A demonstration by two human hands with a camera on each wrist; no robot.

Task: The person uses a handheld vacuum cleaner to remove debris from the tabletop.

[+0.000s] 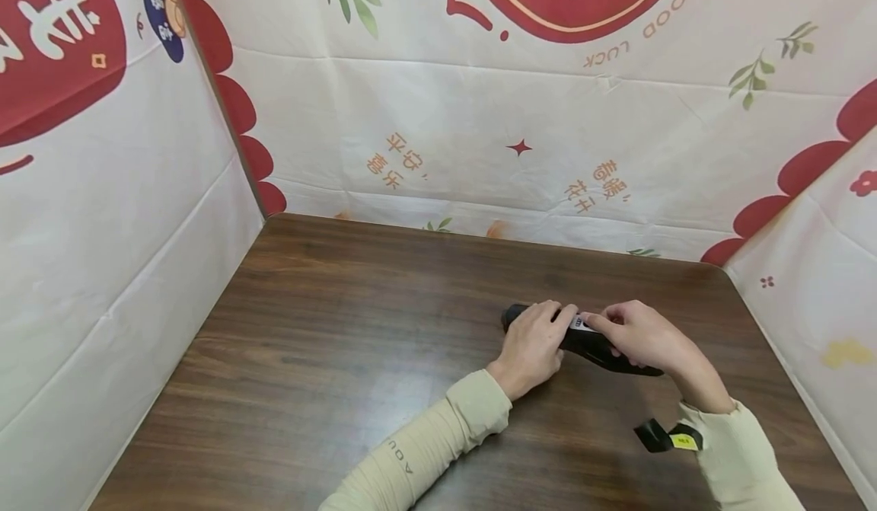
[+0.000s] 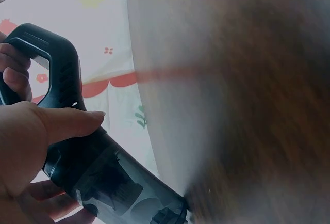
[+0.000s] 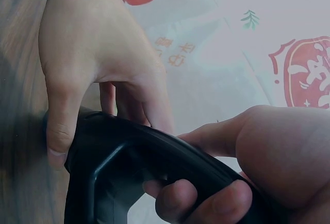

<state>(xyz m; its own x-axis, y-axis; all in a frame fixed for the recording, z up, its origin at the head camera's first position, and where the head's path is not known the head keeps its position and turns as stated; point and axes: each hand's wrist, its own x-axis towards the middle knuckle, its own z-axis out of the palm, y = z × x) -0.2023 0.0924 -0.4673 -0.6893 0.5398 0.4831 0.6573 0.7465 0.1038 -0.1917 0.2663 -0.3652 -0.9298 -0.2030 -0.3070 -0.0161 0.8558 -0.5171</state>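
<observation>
A black handheld vacuum cleaner (image 1: 594, 347) lies slantwise over the right part of the wooden table. My left hand (image 1: 530, 349) grips its body from above, thumb on one side and fingers on the other. In the left wrist view, the clear dust cup (image 2: 116, 185) extends past that hand, its end close to the table. My right hand (image 1: 640, 336) holds the loop handle (image 3: 180, 154), fingers curled through it. The right thumb reaches a light-coloured panel (image 1: 581, 322) on top of the vacuum. Part of the body is hidden under my left hand.
The brown wooden table (image 1: 329, 328) is bounded at the back and both sides by white printed cloth (image 1: 438, 100). A black strap with a yellow label (image 1: 684, 441) sticks out from the right sleeve (image 1: 736, 450). The left sleeve (image 1: 425, 439) lies over the table's front part.
</observation>
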